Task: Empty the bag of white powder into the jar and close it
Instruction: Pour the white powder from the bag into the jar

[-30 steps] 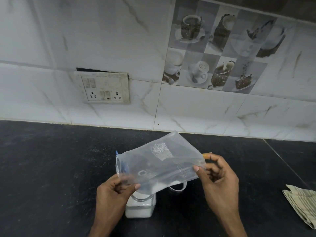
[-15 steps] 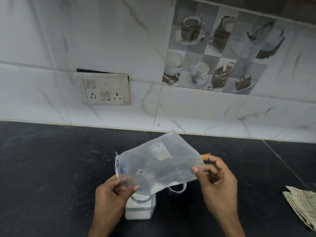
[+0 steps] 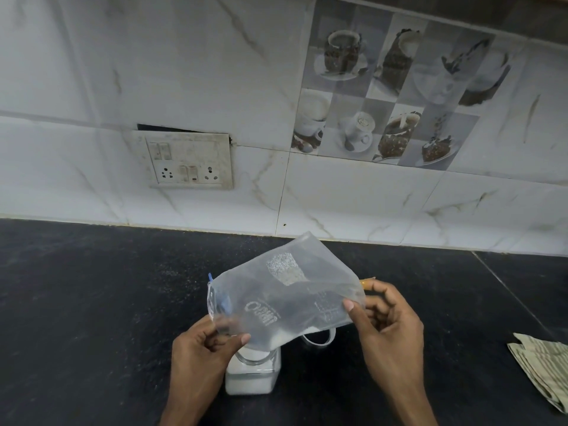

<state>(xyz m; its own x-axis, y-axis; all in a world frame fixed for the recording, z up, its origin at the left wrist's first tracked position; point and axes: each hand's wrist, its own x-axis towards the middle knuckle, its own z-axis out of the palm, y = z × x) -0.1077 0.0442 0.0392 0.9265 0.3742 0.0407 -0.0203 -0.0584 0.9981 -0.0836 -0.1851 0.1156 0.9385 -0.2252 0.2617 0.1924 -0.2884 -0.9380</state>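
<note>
Two hands tip a near-empty bag [image 3: 285, 299] over the open jar [image 3: 253, 375] on the dark worktop [image 3: 92, 302]: left hand [image 3: 203, 352] fingers pinching its mouth, right hand [image 3: 390, 327] pinching the far end, barely shifted from a second ago. Little powder remains, suggesting closing comes soon; a lid-like ring [image 3: 319, 336] lies beyond.

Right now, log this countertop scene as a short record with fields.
surface: black stone countertop below a white marble-tile wall
bag: clear plastic bag, tilted over the jar, a little white powder in its low corner
jar: square clear jar, open, partly filled with white powder
left hand: left hand pinches the bag's lower left edge
right hand: right hand pinches the bag's right edge
lid: clear ring-shaped piece behind the jar, possibly the lid
other: folded striped cloth at right; switch-and-socket plate on the wall
</note>
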